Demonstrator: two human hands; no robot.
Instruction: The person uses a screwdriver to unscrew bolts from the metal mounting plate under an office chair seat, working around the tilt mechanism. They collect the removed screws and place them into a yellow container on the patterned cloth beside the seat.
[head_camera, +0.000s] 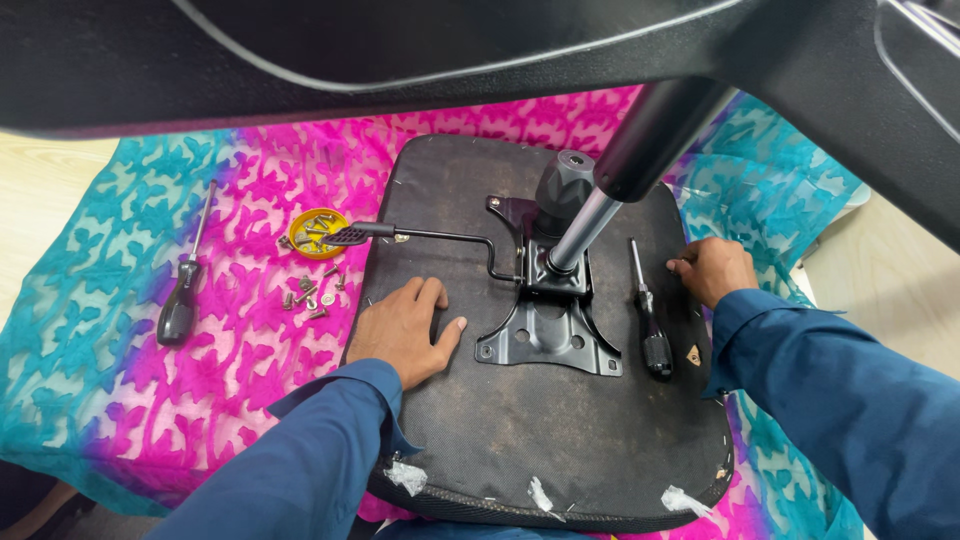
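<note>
Black seat lies underside up on pink cloth, its near edge overhanging. Left hand rests flat, fingers spread, beside the bracket. Right hand grips the seat's right edge, screwdriver just beside it.

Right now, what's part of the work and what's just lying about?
In hand:
left hand flat on seat underside
right hand at seat edge
metal mechanism plate
gas cylinder

Lying about:
screwdriver on seat
screwdriver on cloth
yellow dish
loose screws
</note>
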